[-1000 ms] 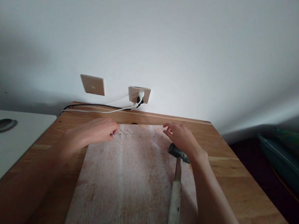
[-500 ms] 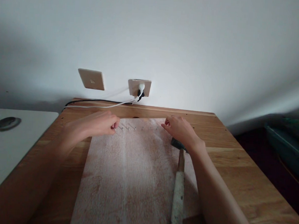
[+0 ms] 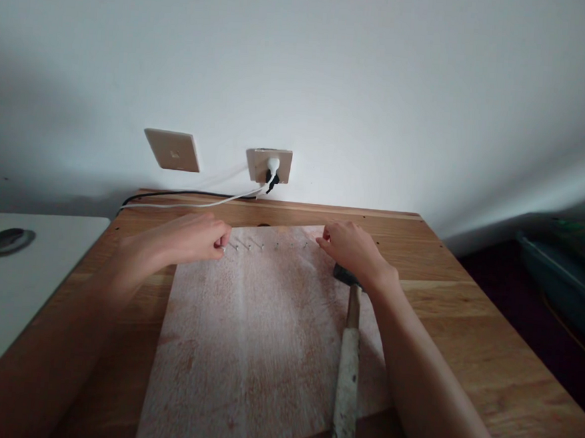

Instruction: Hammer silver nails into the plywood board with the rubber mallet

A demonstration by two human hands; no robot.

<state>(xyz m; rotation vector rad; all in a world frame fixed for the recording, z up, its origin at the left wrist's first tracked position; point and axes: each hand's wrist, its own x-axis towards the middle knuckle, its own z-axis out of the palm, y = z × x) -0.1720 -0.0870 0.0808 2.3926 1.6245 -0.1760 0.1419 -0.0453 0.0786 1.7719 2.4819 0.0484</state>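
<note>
A pale worn wooden board lies on a wooden table. Several small nails stand in a row near the board's far edge. My left hand rests at the left end of the row, fingers curled and pinched at the leftmost nail. My right hand is at the right end of the row, fingers curled down onto the board; what they pinch is too small to see. A hammer with a pale handle lies on the board under my right wrist, head away from me.
On the wall behind are a blank plate and a socket with a white plug; white and black cables run along the table's back edge. A white surface with a dark round object adjoins on the left.
The view has shifted slightly; both hands stay at the ends of the nail row, the right hand's fingers curling in a little more. The hammer has not moved.
</note>
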